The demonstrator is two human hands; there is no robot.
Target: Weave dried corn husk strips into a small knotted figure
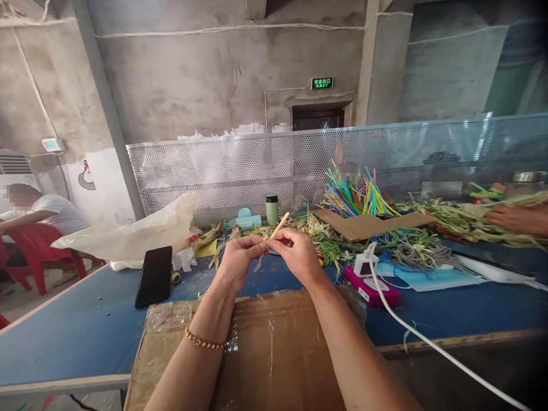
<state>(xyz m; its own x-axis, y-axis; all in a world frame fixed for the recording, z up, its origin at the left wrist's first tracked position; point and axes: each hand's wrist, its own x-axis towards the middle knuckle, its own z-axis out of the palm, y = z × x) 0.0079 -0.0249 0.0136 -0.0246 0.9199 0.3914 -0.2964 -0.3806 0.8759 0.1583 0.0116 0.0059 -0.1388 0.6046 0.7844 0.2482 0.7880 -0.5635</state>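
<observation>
Since both forearms reach out over a cardboard box, the left hand and right hand are together above the blue table, thumbs and fingertips pinched on a pale yellow strip. One end pokes up and to the right out of the pinch, with a green bottle (black lid, standing upright) a bit farther back. There's a black phone over on the left, and on the right a magenta box with a white cable running down past it.
</observation>
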